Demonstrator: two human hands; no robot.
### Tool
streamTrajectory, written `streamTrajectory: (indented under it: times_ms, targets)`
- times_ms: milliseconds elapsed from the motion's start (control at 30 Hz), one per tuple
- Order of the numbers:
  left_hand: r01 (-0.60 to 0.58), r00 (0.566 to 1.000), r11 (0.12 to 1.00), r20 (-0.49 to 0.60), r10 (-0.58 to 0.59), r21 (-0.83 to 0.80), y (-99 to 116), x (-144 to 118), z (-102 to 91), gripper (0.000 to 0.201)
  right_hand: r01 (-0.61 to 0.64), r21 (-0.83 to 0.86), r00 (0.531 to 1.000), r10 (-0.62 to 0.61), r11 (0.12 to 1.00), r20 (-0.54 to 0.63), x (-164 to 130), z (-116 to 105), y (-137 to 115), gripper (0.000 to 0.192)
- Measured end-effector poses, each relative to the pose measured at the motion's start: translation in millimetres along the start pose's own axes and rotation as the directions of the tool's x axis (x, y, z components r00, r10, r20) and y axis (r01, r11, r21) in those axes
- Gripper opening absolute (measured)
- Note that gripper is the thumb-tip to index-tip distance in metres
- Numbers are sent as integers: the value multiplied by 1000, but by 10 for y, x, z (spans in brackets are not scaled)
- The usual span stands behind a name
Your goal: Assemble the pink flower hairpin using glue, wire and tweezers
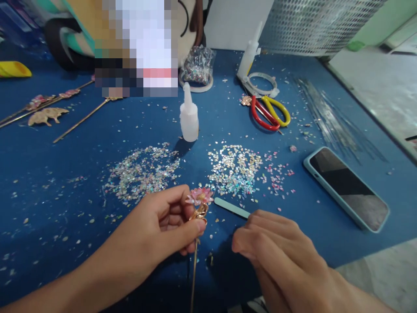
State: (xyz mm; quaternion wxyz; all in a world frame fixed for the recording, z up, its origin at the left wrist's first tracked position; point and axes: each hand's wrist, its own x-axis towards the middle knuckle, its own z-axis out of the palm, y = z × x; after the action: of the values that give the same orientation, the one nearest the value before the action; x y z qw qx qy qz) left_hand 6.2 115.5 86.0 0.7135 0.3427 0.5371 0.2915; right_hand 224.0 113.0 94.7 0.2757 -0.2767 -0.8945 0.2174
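At the near edge of one blue tabletop [146,119], two hands are working: the left hand [169,221] is pinching one gold hairpin [194,256] between thumb and curled fingers, its single pink flower [200,196] standing above the grip, between the two hands. The right hand [276,248] is curling nearly closed beside one pale green stick [232,208]; its fingertips are hiding, so whether it is gripping the stick cannot be told. One phone [348,189] is lying to the right. Beyond the hands, two large patches of shiny chips are spreading, the left patch [143,171] and the right patch [234,169], too many to count. Behind them, one white bottle [189,119] is standing upright. Farther back, one tool with two handles, one red [260,119] and one yellow [284,108], is lying near one ring-shaped roll [260,74], and a second bottle [249,58] is leaning. One clear bag [198,69] is resting left of them.
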Motion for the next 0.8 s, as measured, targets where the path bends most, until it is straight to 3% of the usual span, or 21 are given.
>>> streamTrajectory:
  times_ms: [167, 333, 400, 600, 800]
  targets:
    - [12, 999, 999, -40, -10, 50, -35, 14, -43, 20, -40, -84, 997, 35, 996, -63, -155, -7, 42, 41]
    - [81, 985, 993, -161, -67, 87, 26, -34, 61, 20, -163, -237, 985, 146, 958, -87, -327, -15, 90, 24]
    - [87, 974, 990, -218, -61, 111, 30, -59, 118, 20, -213, -262, 976, 190, 941, -108, -363, -11, 103, 26]
    - [103, 958, 984, -279, -59, 146, -4, -75, 159, 20, -241, -176, 969, 227, 955, -93, -422, 21, 101, 31]
    - [136, 949, 976, -307, -79, 170, -8, -61, 160, 21, -231, -102, 968, 218, 968, -127, -458, 16, 96, 21]
